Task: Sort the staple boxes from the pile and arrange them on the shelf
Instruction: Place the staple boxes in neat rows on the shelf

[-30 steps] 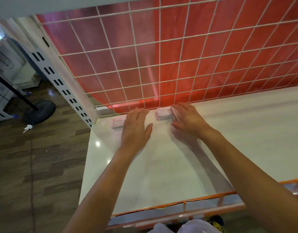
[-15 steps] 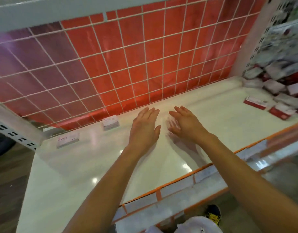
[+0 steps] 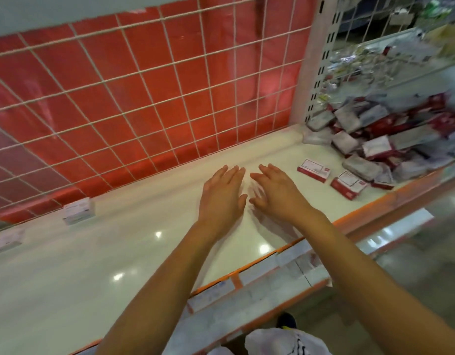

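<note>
The pile (image 3: pixel 375 147) of staple boxes is blurred and cut off at right. The left hand (image 3: pixel 222 196) and right hand (image 3: pixel 275 194) are held flat and empty over the glossy white shelf (image 3: pixel 113 254).

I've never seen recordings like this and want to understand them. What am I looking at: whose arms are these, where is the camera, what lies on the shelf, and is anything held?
There is no machine: a person works with bare hands, and the camera sits on their head, looking forward and down. The left hand and right hand reach side by side over a glossy white shelf, fingers straight, holding nothing. At the right lies a jumbled pile of red and white staple boxes, with two loose red-and-white boxes lying flat in front. Far left, two small white boxes stand near the white wire grid with red backing.
</note>
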Available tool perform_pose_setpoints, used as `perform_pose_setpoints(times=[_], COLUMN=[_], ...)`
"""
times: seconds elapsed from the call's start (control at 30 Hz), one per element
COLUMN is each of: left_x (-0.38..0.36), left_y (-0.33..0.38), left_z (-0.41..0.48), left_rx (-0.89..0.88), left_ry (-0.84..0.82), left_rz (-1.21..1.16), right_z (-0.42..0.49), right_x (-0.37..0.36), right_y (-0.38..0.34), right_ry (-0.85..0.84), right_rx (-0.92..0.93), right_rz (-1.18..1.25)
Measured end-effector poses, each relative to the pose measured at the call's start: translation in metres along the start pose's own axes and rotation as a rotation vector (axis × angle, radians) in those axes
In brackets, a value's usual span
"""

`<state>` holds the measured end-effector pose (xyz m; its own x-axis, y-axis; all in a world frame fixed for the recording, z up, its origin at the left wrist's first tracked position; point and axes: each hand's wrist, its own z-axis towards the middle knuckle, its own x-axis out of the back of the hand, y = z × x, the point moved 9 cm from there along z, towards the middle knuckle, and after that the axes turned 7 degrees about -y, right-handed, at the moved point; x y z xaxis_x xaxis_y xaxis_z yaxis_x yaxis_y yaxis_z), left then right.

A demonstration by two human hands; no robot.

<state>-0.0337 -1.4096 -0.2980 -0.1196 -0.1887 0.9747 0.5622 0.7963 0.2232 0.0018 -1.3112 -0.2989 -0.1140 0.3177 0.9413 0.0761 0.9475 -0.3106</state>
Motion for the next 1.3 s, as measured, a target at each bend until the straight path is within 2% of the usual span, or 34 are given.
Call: perform_pose_setpoints(times=[0.3, 0.47, 0.63, 0.87, 1.13, 1.3], left_x=[-0.026, -0.04, -0.049, -0.068, -0.052, -0.037], left_y=[0.088, 0.124, 0.151, 0.158, 0.154, 0.131], left_z=[0.042, 0.063, 0.079, 0.092, 0.091, 0.078], left_rx=[-0.088, -0.127, -0.166, -0.157, -0.168, -0.062], left_ry=[-0.057, -0.099, -0.156, -0.302, -0.202, -0.177], left_rz=[0.002, 0.005, -0.006, 0.059, -0.049, -0.177], right_z=[-0.031, -0.047, -0.055, -0.056, -0.05, -0.038], right_x=[0.029, 0.045, 0.045, 0.038, 0.037, 0.041], right_y=[0.073, 0.118, 0.147, 0.169, 0.178, 0.162], right_ry=[0.079, 0.135, 0.104, 0.037, -0.026, 0.031], right_rx=[-0.063, -0.17, -0.221, -0.296, -0.335, -0.212], right_rz=[0.023, 0.052, 0.083, 0.125, 0.066, 0.165])
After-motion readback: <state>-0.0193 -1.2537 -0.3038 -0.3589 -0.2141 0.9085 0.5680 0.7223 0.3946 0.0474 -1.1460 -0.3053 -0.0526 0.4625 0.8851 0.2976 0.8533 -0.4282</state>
